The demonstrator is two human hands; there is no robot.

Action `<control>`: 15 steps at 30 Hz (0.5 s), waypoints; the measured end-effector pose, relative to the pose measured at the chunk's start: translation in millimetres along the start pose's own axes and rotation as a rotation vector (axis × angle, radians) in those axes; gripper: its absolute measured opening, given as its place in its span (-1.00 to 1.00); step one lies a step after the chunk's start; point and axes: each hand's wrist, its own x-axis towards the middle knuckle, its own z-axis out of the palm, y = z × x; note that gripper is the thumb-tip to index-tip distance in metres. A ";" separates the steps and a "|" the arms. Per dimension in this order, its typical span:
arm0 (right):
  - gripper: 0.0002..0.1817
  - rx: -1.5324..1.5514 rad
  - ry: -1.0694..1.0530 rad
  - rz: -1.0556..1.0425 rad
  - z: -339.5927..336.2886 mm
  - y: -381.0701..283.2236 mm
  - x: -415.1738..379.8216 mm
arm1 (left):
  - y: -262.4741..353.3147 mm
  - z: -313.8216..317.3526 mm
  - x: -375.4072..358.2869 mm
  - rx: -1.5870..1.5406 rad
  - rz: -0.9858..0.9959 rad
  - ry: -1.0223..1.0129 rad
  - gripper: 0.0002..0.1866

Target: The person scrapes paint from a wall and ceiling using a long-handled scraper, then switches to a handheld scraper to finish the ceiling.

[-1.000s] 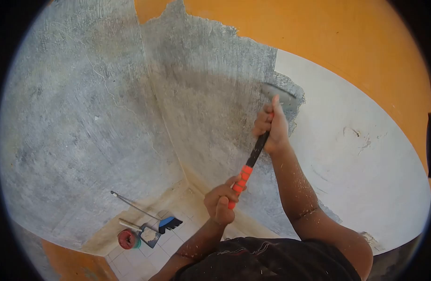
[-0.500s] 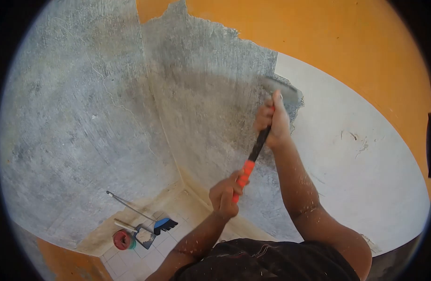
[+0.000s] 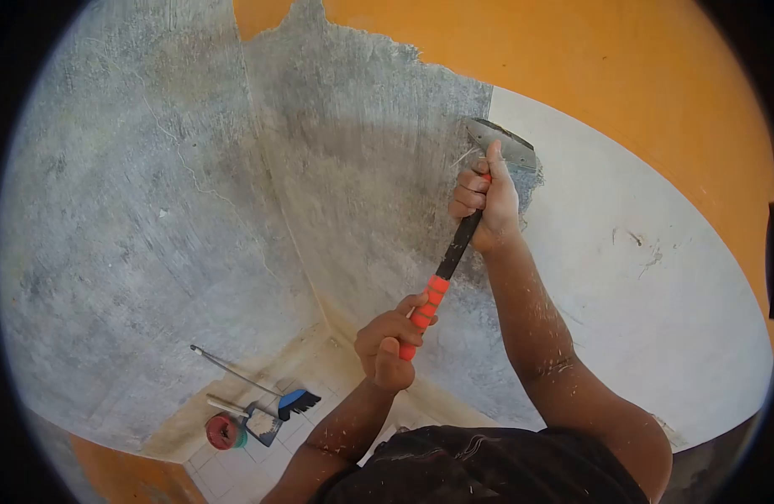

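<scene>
A long-handled scraper [image 3: 459, 245] with a black shaft and an orange-red ribbed grip slants up across the wall. My left hand [image 3: 390, 343] is wrapped round the grip at its lower end. Higher up, my right hand [image 3: 491, 202] closes round the shaft just below the head, thumb pointing up towards it. The wide grey blade [image 3: 503, 144] lies against the wall where bare grey plaster [image 3: 362, 168] meets white paint [image 3: 622, 202]. Thin paint shavings hang by the blade, and flecks cling to both forearms.
Orange paint [image 3: 572, 42] covers the wall above a ragged edge. A second grey wall [image 3: 118, 218] meets this one at a corner on the left. On the tiled floor [image 3: 261, 466] below are a blue-and-black broom [image 3: 298, 401], a dustpan [image 3: 262, 425] and a red round container [image 3: 222, 432].
The scraper's head and my right hand have shifted slightly up and left. My left hand has moved a little left with the grip. The blade, blurred before, now shows sharply.
</scene>
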 end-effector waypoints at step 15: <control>-0.58 0.036 -0.089 -0.036 10.0 -17.5 7.2 | -2.1 10.4 9.9 0.056 -0.016 -0.014 -0.48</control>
